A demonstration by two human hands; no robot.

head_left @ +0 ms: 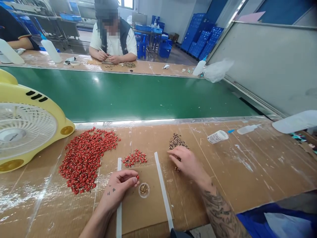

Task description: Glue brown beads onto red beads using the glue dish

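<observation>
My left hand [123, 185] is closed in a pinch on a small red piece [137, 177], just left of a small clear round cup [144, 190] with amber stuff and a thin stick in it. My right hand [185, 162] reaches over a pile of small dark and gold beads [176, 140], fingers bent and apart, nothing visible between them. Its fingertips partly cover the lower end of that pile. A small heap of red pieces [135, 158] lies above my left hand. Further left spreads a large heap of similar red pieces [86, 158].
Two white tape strips [162, 188] flank a brown cardboard sheet [141, 215]. A yellow fan [54, 115] stands left. A white bottle [218, 137] and a small squeeze bottle [247, 129] lie right. Beyond runs a green belt [148, 96]; a person [112, 43] works across it.
</observation>
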